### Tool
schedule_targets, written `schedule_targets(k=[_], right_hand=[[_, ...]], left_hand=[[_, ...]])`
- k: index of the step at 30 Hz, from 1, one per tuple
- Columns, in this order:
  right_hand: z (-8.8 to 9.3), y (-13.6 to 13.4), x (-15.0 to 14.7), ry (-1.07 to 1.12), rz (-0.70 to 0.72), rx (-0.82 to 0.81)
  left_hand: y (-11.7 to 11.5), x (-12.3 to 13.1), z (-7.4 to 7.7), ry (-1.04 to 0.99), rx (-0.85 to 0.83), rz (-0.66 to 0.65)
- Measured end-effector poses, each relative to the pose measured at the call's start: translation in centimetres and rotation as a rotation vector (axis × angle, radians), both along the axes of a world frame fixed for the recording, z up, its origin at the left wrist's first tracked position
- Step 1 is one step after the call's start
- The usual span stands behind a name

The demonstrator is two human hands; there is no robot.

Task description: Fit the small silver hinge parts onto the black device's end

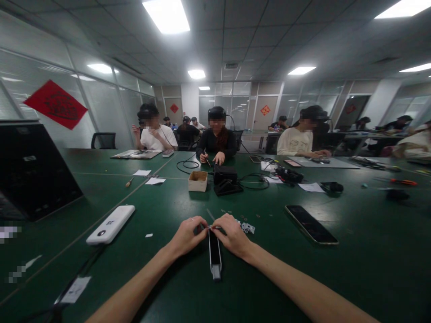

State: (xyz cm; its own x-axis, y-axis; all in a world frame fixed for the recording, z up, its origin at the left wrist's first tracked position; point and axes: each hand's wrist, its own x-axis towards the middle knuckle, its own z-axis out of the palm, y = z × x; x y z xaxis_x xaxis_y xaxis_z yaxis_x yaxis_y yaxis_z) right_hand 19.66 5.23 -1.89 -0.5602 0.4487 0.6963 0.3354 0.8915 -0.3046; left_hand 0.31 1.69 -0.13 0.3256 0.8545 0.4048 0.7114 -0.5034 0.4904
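A long, narrow black piece with white edges lies on the green table in front of me, its light grey end pointing toward me. My left hand pinches at its far end from the left. From the right, my right hand pinches at that same end, so the fingertips of both hands nearly meet. My fingers partly hide what lies between them. Just beyond, a thin clear strip rests on the table. Small white pieces are heaped beside my right hand.
A white power bank with a cable lies left, a black phone right. Ahead stand a small open box and a black device among cables. A black HP box stands far left. Several people sit across the table.
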Motion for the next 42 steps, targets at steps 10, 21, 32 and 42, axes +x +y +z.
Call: schedule_targets(k=[10,21,32,42], right_hand=[[-0.24,-0.2,0.12,-0.155,-0.363,-0.126],[-0.27,-0.2,0.2,-0.233,-0.348,-0.173],[0.12,-0.38,0.29,-0.24,-0.298,-0.18],[-0.38,-0.13,0.21,-0.118,-0.257,-0.079]], left_hand=[[0.76,-0.99,-0.49,0.081,-0.046,0.115],[0.6,-0.84,-0.42,-0.007,-0.168,0.09],[0.68,-0.8,-0.65,-0.096,-0.214,0.076],[0.6,-0.4,-0.47,-0.074,-0.201,0.053]])
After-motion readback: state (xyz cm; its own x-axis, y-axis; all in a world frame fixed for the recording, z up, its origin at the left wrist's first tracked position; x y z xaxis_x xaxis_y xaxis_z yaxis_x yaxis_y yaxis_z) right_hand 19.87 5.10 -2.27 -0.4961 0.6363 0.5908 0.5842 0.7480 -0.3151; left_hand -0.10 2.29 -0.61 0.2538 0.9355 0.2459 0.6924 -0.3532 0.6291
